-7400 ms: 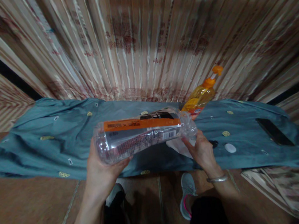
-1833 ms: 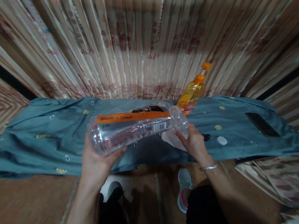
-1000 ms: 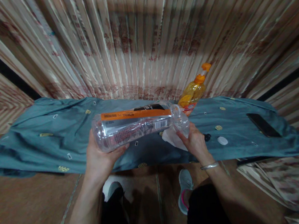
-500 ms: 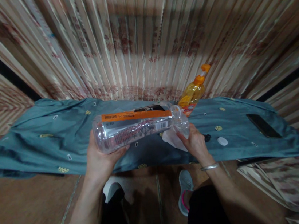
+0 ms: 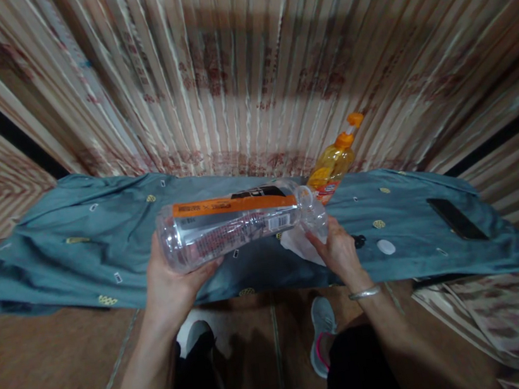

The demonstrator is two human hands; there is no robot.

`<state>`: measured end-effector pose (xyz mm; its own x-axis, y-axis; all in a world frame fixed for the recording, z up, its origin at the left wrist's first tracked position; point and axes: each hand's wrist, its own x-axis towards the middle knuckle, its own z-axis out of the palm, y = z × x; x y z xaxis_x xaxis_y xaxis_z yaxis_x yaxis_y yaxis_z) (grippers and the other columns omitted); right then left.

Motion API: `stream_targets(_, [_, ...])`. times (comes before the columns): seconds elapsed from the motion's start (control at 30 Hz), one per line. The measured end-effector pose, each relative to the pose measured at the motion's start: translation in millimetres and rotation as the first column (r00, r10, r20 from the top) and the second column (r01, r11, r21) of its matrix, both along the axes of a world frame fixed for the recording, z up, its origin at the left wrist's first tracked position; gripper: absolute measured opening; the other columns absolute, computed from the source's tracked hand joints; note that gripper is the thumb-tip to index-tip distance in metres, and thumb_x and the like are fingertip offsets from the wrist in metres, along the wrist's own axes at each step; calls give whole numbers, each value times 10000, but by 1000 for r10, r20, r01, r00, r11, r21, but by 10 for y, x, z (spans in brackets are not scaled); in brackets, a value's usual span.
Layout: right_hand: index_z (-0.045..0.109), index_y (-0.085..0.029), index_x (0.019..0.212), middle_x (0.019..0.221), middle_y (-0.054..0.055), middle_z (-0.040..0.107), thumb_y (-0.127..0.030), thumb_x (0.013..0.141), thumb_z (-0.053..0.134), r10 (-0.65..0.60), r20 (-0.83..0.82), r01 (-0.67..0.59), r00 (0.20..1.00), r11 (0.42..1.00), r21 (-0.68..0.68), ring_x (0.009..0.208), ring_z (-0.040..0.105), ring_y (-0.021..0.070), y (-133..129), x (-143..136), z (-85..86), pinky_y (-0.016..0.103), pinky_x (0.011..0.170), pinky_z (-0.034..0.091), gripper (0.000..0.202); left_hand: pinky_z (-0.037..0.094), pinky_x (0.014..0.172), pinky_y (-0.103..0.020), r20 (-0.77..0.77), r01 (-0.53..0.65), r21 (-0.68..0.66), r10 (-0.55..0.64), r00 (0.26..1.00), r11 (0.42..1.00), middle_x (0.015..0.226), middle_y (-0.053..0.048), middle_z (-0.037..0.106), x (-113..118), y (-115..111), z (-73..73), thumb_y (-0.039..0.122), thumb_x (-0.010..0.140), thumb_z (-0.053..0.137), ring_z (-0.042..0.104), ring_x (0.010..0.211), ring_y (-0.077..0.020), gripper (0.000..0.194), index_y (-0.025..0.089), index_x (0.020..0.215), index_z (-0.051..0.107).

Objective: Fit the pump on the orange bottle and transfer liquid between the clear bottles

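Note:
A large clear plastic bottle (image 5: pixel 239 226) with an orange and silver label lies sideways in the air above the cloth. My left hand (image 5: pixel 169 289) is wrapped round its base end at the left. At the bottle's mouth, my right hand (image 5: pixel 341 251) pinches a small clear plastic piece (image 5: pixel 318 215) that meets the neck; its exact kind I cannot make out. Below the neck, a crumpled white sheet (image 5: pixel 298 245) shows beside my right fingers. Just behind the mouth stands a pump bottle (image 5: pixel 332 166) of yellow liquid with an orange top.
A teal patterned cloth (image 5: pixel 117 239) covers the narrow table. To the right of my right hand are a small black object (image 5: pixel 359 241), a white round cap (image 5: pixel 385 247) and a dark phone (image 5: pixel 456 218). A pleated curtain (image 5: pixel 245 81) hangs behind the table.
The base end of the clear bottle and my left hand have shifted slightly left and down. My right hand keeps its place at the mouth.

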<state>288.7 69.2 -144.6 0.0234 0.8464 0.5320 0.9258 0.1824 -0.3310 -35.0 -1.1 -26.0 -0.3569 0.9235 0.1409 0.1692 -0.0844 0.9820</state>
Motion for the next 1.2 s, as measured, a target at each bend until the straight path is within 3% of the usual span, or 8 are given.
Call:
stream_targets(0.13, [567,-61,1274,1035,232,723,-708,982,323,9,-8,-9,1000,1000,2,920,705,317,-1,-10,-1,439,785,571,751,614,946,-445,11,-15,-2,15,1000,1000,1124,-72,745,10,0,7,307,476,945,737,1058,-312,702,200,1085,613])
stream_targets(0.37, [564,-70,1278,1050,226,727,-737,970,315,2,-18,-2,1000,1000,8,935,712,314,-2,-19,-11,432,784,578,776,624,927,-430,3,12,-16,-12,1000,1000,1122,-69,745,-30,6,-22,342,509,955,753,994,-284,731,201,1130,596])
stream_targets(0.77, [554,-86,1294,1044,219,733,-728,969,348,7,-45,-8,999,1000,-5,931,713,317,4,-1,-33,459,794,587,749,598,998,-452,31,-10,-7,10,999,1000,1146,-73,734,-10,3,-48,347,513,967,714,1141,-335,734,211,1140,610])
stream_targets(1.0, [571,-58,1276,1016,228,736,-789,947,283,-14,-49,14,999,1000,-18,921,724,318,0,-26,-19,433,773,589,852,641,922,-410,103,-2,-15,3,995,1000,1211,-88,736,-7,5,-73,317,490,981,753,1058,-322,813,232,1190,575])
stream_targets(1.1, [570,-65,1275,1032,230,735,-770,958,289,-5,-50,4,999,1000,-11,944,723,320,-2,-30,-14,434,788,588,823,654,896,-404,114,14,-9,-13,993,1000,1192,-91,751,-6,14,-68,305,490,982,762,1032,-328,797,226,1182,594])
stream_targets(1.2, [566,-82,1282,1063,229,732,-735,970,327,-2,-47,1,999,1000,-4,964,718,321,0,-25,-22,442,800,591,763,654,899,-401,127,12,-3,-12,992,1000,1198,-91,754,-5,22,-65,285,481,985,761,1038,-325,905,225,1281,566])
